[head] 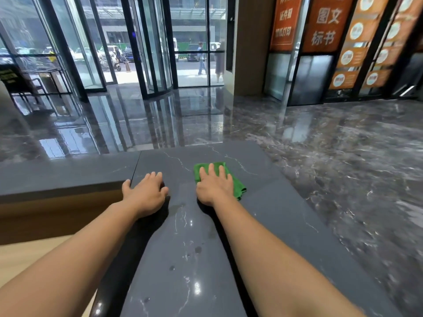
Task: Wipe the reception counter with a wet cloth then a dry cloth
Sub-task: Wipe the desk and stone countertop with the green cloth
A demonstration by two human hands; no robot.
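The green cloth (237,186) lies on the dark grey surface (263,216), near its far end and to the right of the middle, pinned under the right hand (214,187); that hand's grip is apart, fingers straight and spread flat on the fabric, pressing rather than pinching. The left hand (146,193) rests bare on the surface just beside its left edge, thumb hanging over the side, fingers loosely bent and holding nothing.

The cloth looks like a small folded microfibre square: soft, limp and light, likely to bunch or slide out from under the palm unless the pressure stays broad; a flat palm over its centre should steer it best, while lifting would call for pinching a free corner at the right. Whether it is damp cannot be told from the fabric itself, though droplets (198,249) and dull smears nearer the body suggest the wet pass.

The surface is polished stone with thin white veins, hard, smooth and probably slippery where wet; a wooden ledge (57,213) sits lower on the left; the marbled floor (343,145) beyond is glossy.
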